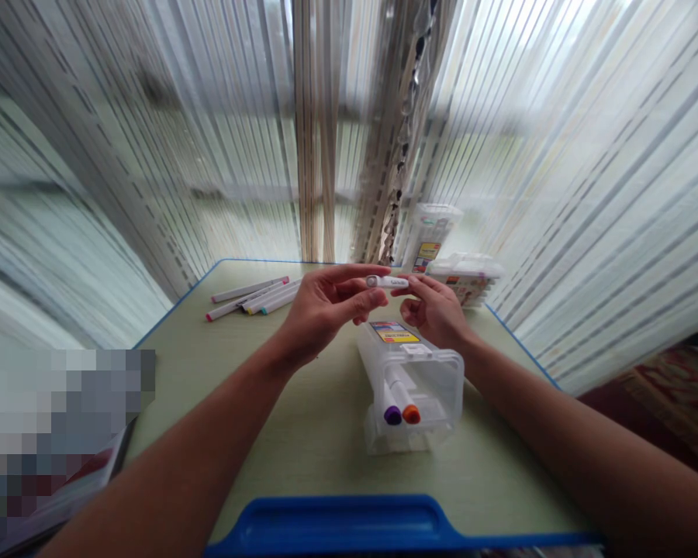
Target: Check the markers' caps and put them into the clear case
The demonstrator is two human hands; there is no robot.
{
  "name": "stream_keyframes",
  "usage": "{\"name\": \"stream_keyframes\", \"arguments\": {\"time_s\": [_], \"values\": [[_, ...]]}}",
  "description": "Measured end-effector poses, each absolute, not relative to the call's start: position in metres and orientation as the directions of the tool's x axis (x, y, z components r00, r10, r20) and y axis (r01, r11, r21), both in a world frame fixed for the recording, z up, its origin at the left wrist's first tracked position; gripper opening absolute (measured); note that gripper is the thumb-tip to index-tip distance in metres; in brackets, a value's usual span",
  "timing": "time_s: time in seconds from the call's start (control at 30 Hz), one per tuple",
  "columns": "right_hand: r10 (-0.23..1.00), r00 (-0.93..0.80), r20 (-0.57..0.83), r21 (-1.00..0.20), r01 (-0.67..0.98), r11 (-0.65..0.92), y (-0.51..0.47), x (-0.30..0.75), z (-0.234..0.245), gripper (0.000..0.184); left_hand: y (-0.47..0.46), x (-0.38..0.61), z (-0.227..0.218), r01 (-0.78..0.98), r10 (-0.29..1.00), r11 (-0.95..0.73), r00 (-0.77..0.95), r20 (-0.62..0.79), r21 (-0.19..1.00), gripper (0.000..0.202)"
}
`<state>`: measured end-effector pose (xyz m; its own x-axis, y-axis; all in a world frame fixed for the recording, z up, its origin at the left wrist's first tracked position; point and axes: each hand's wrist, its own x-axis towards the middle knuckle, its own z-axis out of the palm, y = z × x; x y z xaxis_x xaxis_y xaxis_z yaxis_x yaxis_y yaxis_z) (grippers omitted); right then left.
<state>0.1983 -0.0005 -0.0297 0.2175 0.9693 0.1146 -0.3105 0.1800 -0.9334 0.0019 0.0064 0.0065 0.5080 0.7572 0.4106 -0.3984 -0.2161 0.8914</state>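
Note:
A white marker lies level above the table, between my two hands. My left hand has its index finger along the top and its thumb just below the marker's left end. The fingertips of my right hand pinch its right end. Below them a clear plastic case lies on its side, its open end towards me. Inside it rest two white markers, one with a purple cap and one with an orange cap. The far ends of these two are hard to make out.
Several white markers with coloured ends lie at the table's back left. A clear case stands upright at the back right, beside a clear lidded box. The table has a blue edge; string curtains hang behind it.

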Motion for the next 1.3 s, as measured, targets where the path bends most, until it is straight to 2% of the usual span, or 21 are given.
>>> {"name": "stream_keyframes", "arguments": {"time_s": [0.3, 0.8, 0.97, 1.13, 1.3], "values": [[0.975, 0.201, 0.092, -0.925, -0.346, 0.159, 0.0, 0.199, -0.029, 0.024, 0.007, 0.002, 0.004, -0.393, 0.708, -0.236, 0.557, 0.434, 0.889, 0.031], [0.976, 0.19, 0.109, -0.92, -0.352, 0.171, 0.001, 0.2, -0.032, 0.026, 0.005, 0.002, 0.007, -0.403, 0.7, -0.219, 0.57, 0.431, 0.889, 0.033], [0.966, 0.225, 0.125, -0.924, -0.33, 0.196, 0.001, 0.201, -0.032, 0.027, 0.007, 0.003, 0.007, -0.389, 0.769, -0.25, 0.477, 0.426, 0.887, 0.034], [0.946, 0.286, 0.154, -0.919, -0.309, 0.243, 0.0, 0.201, -0.026, 0.027, 0.017, 0.002, 0.005, -0.342, 0.864, -0.291, 0.307, 0.398, 0.894, 0.031], [0.922, 0.307, 0.237, -0.908, -0.268, 0.323, -0.005, 0.198, -0.016, 0.028, 0.028, -0.003, -0.001, -0.315, 0.926, -0.272, 0.173, 0.337, 0.909, 0.031]]}}
